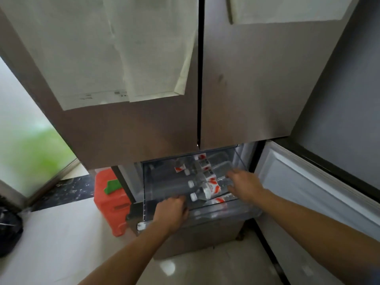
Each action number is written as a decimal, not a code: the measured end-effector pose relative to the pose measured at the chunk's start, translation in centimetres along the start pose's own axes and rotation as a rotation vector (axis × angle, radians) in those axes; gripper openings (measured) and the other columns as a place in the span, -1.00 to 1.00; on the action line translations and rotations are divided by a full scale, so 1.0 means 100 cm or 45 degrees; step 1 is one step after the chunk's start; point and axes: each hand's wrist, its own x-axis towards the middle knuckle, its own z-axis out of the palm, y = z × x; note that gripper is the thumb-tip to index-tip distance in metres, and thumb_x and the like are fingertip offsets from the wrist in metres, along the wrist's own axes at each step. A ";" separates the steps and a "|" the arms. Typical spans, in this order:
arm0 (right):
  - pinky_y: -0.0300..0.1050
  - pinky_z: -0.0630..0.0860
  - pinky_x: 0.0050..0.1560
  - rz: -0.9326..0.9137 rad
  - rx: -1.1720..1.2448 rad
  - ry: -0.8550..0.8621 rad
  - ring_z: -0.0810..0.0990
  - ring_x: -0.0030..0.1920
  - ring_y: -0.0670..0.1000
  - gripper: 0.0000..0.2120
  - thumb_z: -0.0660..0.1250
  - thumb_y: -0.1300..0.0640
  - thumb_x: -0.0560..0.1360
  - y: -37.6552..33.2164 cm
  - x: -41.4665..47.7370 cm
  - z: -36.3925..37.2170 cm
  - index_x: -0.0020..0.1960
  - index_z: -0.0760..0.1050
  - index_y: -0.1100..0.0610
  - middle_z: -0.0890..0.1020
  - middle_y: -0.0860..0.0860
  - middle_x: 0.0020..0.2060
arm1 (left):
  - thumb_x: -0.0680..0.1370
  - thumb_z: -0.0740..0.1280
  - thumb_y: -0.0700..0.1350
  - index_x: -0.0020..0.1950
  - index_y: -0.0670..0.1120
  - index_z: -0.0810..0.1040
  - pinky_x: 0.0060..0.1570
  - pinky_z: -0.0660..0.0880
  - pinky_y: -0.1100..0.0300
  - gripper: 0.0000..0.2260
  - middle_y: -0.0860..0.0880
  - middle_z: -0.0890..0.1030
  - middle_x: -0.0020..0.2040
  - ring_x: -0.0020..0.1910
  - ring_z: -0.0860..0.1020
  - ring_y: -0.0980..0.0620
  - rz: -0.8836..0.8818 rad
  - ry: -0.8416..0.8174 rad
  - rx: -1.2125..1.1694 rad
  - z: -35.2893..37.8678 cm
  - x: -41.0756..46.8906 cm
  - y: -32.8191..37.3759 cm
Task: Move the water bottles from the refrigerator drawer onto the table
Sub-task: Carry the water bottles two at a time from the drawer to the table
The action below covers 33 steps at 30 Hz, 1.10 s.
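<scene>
The water bottles [205, 188] lie sideways in the clear drawer [160, 182] of the fridge [144, 130]; left hand [171, 210] curls over its front rim, right hand [244, 185] reaches among them, grip unclear; orange container [111, 202] beside, on pale glossy floor [51, 243]

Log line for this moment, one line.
stage: reaching | left hand: grips drawer rim | right hand: touches bottle | water bottles: lying in drawer

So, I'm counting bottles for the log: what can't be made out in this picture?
Head view throughout.
Bottle count: the water bottles overlap in the drawer; the fridge doors hide its back.
Left hand: its own back hides what the fingers grip.
Right hand: same, grip unclear.
Table: out of frame.
Papers on the doors: print blurred.
</scene>
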 end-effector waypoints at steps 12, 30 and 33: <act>0.04 0.51 0.10 -0.698 -0.185 -0.332 0.52 0.13 0.13 -0.62 0.36 0.07 0.44 -0.042 0.115 0.092 0.24 0.47 0.10 0.56 0.11 0.18 | 0.56 0.20 0.05 0.06 -0.02 0.53 -0.07 0.47 0.10 -0.79 -0.03 0.61 0.04 0.03 0.59 -0.09 -0.509 0.115 -0.123 0.024 0.007 -0.004; -0.01 0.38 0.11 -0.840 -0.130 -0.152 0.45 0.23 0.10 -0.53 0.29 -0.08 0.47 -0.016 0.098 0.044 0.30 0.35 0.10 0.47 0.05 0.24 | 0.56 0.23 0.07 0.09 -0.03 0.52 0.00 0.55 0.05 -0.77 -0.06 0.64 0.02 -0.03 0.60 -0.10 -0.617 0.035 -0.199 0.022 0.028 -0.015; 0.02 0.40 0.10 -0.748 -0.033 -0.047 0.42 0.29 0.07 -0.55 0.28 -0.11 0.48 0.008 0.084 0.028 0.28 0.35 0.06 0.43 0.01 0.30 | 0.56 0.24 0.06 0.09 -0.07 0.49 0.06 0.54 -0.02 -0.77 -0.12 0.61 0.05 0.01 0.59 -0.14 -0.596 -0.118 -0.216 0.023 0.056 -0.017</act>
